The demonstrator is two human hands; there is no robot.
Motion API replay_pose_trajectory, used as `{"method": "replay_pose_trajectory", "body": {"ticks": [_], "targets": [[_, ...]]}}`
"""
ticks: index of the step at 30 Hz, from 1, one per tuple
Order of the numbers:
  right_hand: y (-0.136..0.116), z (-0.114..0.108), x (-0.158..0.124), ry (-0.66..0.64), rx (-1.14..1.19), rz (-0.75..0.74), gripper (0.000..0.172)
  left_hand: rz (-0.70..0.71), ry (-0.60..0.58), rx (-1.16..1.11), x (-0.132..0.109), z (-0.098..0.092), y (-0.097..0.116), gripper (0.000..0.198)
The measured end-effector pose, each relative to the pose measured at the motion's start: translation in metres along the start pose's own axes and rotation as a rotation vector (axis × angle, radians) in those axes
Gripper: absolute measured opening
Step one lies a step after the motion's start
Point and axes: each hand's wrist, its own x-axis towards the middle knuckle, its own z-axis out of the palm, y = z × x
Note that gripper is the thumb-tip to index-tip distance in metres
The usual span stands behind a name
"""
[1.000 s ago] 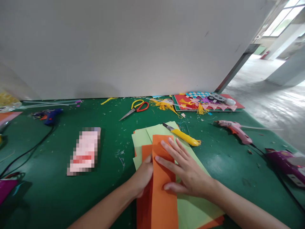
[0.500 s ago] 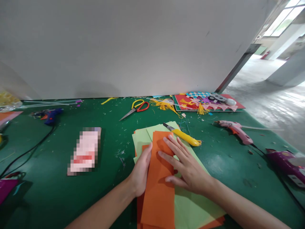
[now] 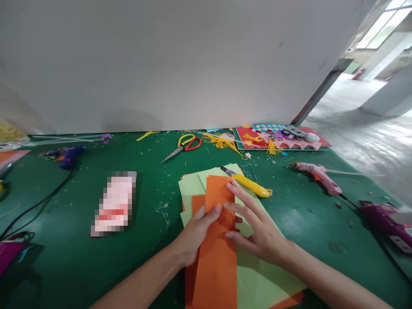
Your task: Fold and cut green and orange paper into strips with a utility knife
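Observation:
A long folded strip of orange paper (image 3: 216,257) lies over light green sheets (image 3: 267,274), with more orange paper beneath. My left hand (image 3: 195,234) grips the strip's left edge, thumb on top and the other fingers hidden underneath. My right hand (image 3: 257,229) rests at the strip's right edge with its fingers apart, the fingertips touching the paper. Just beyond my right hand, a yellow utility knife (image 3: 252,185) with its blade out lies on the green sheets.
Scissors (image 3: 183,148) lie behind the papers. A pink glue gun (image 3: 318,176) and a purple tool (image 3: 386,223) are at right, a blue glue gun (image 3: 69,156) at left. A blurred pink item (image 3: 116,204) lies left on the green table (image 3: 148,257).
My left thumb has moved from the strip's edge onto its top. My right fingers have drawn back slightly toward the right edge, and the strip has shifted a little.

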Motion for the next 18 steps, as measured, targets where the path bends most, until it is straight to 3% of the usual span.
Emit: {"method": "replay_pose_trajectory", "body": {"ticks": [4,7,10,13,18], "targets": [[0.004,0.002,0.001,0.183,0.262,0.271,0.063,0.021,-0.056,0.048,0.000,0.000,-0.006,0.037],[0.007,0.000,0.006,0.257,0.614,0.570,0.059,0.025,-0.142,0.059,0.000,0.001,-0.009,0.038],[0.009,-0.004,0.011,0.126,1.005,0.834,0.049,-0.008,-0.210,0.110,-0.002,0.001,-0.011,0.037],[0.008,-0.006,0.013,-0.050,1.298,0.899,0.046,-0.044,-0.241,0.159,-0.002,0.001,-0.010,0.031],[0.004,-0.003,0.011,0.016,1.304,1.027,0.034,-0.079,-0.265,0.168,0.000,0.000,-0.012,0.030]]}}
